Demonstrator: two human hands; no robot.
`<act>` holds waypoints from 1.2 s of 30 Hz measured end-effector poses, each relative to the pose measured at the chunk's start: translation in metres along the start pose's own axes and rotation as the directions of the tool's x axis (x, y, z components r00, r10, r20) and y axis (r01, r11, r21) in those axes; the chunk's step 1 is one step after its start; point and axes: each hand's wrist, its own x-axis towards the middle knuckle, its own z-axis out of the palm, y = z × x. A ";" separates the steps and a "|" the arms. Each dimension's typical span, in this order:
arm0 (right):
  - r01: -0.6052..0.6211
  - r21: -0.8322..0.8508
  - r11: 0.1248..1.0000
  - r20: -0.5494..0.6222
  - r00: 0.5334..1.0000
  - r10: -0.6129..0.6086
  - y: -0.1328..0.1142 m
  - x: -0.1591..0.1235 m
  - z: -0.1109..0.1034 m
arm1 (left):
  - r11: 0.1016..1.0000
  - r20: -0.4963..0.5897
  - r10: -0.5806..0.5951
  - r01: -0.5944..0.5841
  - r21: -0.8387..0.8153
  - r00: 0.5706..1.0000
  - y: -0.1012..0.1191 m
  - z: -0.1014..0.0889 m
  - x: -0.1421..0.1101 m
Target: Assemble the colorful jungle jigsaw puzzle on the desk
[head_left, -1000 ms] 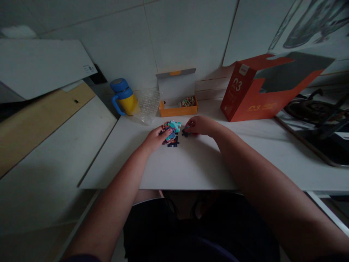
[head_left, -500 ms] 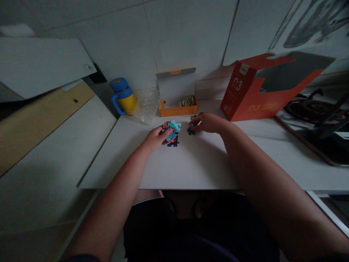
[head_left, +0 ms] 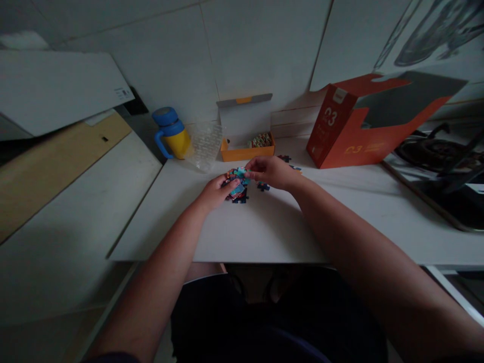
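My left hand [head_left: 218,191] is closed around a stack of jigsaw puzzle pieces [head_left: 237,188], thumb on top, just above the white tabletop [head_left: 249,232]. Fingers of my right hand [head_left: 266,170] pinch a light turquoise puzzle piece [head_left: 242,172] at the upper right of that stack. A dark puzzle piece [head_left: 241,197] lies under the stack's lower edge. Another dark blue piece [head_left: 263,186] rests on the table below my right hand. Behind the right wrist, a dark piece [head_left: 284,158] and part of a lighter piece [head_left: 297,169] show.
An open orange box [head_left: 247,153] holding more pieces stands at the back. Left of it are crumpled clear plastic wrap [head_left: 206,146] and a blue-and-yellow jug [head_left: 174,136]. A large orange-red carton [head_left: 351,131] stands at right, beside a black stove [head_left: 454,176].
My right hand has moved left from the loose pieces to the stack and now grips a turquoise piece there. The dark blue piece is left on the table. My left hand stays in place.
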 end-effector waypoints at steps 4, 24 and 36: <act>-0.101 -0.001 0.995 -0.044 0.994 0.101 -0.002 -0.001 0.001 | 0.999 0.005 -0.023 0.024 -0.042 1.000 0.003 0.002 0.000; -0.400 -0.242 0.884 -0.361 0.883 0.301 0.028 0.006 -0.005 | 0.994 0.027 -0.046 0.048 -0.094 0.999 0.004 0.004 -0.001; -0.084 -0.032 0.996 -0.046 0.996 0.083 -0.004 -0.002 0.012 | 0.998 -0.001 -0.048 0.048 -0.049 0.999 0.001 0.002 0.001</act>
